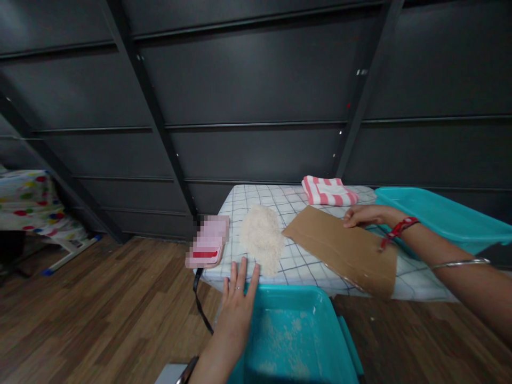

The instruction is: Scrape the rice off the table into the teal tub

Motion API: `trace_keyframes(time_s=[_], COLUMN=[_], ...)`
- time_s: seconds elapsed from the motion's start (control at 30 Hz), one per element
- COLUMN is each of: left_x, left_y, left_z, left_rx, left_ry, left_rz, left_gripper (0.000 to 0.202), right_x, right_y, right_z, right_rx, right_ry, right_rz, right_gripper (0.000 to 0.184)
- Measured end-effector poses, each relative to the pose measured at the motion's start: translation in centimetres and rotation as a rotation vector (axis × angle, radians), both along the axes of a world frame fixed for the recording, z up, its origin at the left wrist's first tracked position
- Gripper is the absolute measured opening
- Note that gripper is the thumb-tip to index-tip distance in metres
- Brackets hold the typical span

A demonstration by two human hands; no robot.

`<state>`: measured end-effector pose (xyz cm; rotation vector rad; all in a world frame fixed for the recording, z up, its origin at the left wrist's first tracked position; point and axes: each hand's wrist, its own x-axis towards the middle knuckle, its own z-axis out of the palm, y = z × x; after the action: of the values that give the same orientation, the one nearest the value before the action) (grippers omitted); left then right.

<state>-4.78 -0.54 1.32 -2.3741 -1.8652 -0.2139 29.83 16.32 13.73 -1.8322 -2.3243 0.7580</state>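
A pile of pale grains (262, 234) lies loose on a checked cloth (294, 194), heaped at the middle and thinning toward the near edge of the table. The left hand (236, 298) is just on the near side of the pile, back of the hand up, fingers spread apart and pointing toward the grains — a ring (239, 288) on one of them. Whether those fingertips press on the cloth, I cannot tell. To the right of the pile, the right hand (362, 215) has its fingers clamped on the far edge of a piece of cardboard (344, 248); the thumb shows on top, and the other fingers are partly hidden. The cardboard slants away from the pile, its left corner close to the grains and its other end out at the near edge of the table. A red bracelet (400, 228) and a metal bangle (460, 263) circle the right arm. On the near side of the pile, lower than the tabletop, sits a blue-green tub (320, 304) with pale bits scattered over its bottom. A second tub (444, 213), much the same colour, stands well to the right of the pile — and a folded striped towel (330, 191) lies beyond the pile, also toward the right. Left of the pile is a pink object (210, 240), blurred into blocks.
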Motion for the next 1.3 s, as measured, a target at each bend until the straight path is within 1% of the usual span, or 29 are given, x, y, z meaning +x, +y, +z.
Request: trace_keyframes(time_s=[0.17, 0.27, 0.33, 0.37, 0.43, 0.5, 0.53, 0.6, 0.63, 0.7, 0.77, 0.83, 0.93, 1.0, 1.1, 1.2, 1.3], left_x=[0.3, 0.4, 0.4, 0.4, 0.4, 0.6, 0.6, 0.7, 0.8, 0.7, 0.6, 0.6, 0.9, 1.2, 1.5, 1.6, 1.5], left_y=[0.0, -0.1, -0.2, -0.2, -0.2, -0.2, -0.2, -0.1, -0.1, 0.0, 0.1, 0.2, 0.2, 0.1, 0.1, 0.1, 0.1], left_z=[0.4, 0.6, 0.7, 0.8, 1.0, 1.2, 1.2, 1.3, 1.2, 1.1, 1.0, 1.2, 1.9, 2.6, 3.3, 3.5, 3.4], left_rx=[-0.023, -0.027, -0.034, -0.041, -0.064, -0.087, -0.094, -0.092, -0.087, -0.086, -0.094, -0.107, -0.148, -0.189, -0.216, -0.234, -0.24], left_ry=[0.008, 0.011, 0.008, 0.007, 0.005, 0.009, 0.012, 0.019, 0.023, 0.028, 0.024, 0.015, 0.0, -0.013, -0.013, 0.017, 0.024], left_rz=[0.024, 0.037, 0.041, 0.043, 0.048, 0.059, 0.062, 0.068, 0.071, 0.072, 0.064, 0.052, 0.075, 0.103, 0.119, 0.129, 0.127], left_gripper=[0.089, 0.089, 0.09, 0.09, 0.091, 0.091, 0.091, 0.091, 0.091, 0.09, 0.091, 0.091, 0.091, 0.092, 0.095, 0.097, 0.096], right_x=[0.7, 0.7, 0.3, -0.2, -1.4, -3.1, -4.0, -5.8, -6.5, -7.6, -7.9, -7.8, -7.0, -6.6, -6.4, -6.6, -6.7], right_y=[-2.0, -2.4, -2.8, -3.1, -4.1, -5.5, -6.1, -7.3, -7.7, -8.2, -8.3, -8.2, -8.4, -8.8, -9.8, -10.9, -11.7], right_z=[2.3, 4.4, 6.0, 6.9, 8.2, 8.8, 8.7, 8.1, 7.6, 6.5, 5.5, 4.8, 4.1, 3.9, 3.8, 3.9, 4.0], right_rx=[-0.095, -0.079, 0.018, 0.104, 0.318, 0.504, 0.565, 0.649, 0.679, 0.727, 0.753, 0.762, 0.782, 0.781, 0.727, 0.668, 0.645], right_ry=[0.138, 0.167, 0.129, 0.073, -0.115, -0.358, -0.475, -0.652, -0.702, -0.733, -0.723, -0.704, -0.625, -0.549, -0.47, -0.442, -0.415], right_rz=[0.098, 0.119, 0.104, 0.092, 0.078, 0.083, 0.088, 0.106, 0.125, 0.189, 0.253, 0.285, 0.328, 0.353, 0.357, 0.366, 0.385], right_gripper=[0.029, 0.032, 0.031, 0.03, 0.03, 0.034, 0.035, 0.035, 0.034, 0.035, 0.037, 0.039, 0.041, 0.041, 0.039, 0.043, 0.048])
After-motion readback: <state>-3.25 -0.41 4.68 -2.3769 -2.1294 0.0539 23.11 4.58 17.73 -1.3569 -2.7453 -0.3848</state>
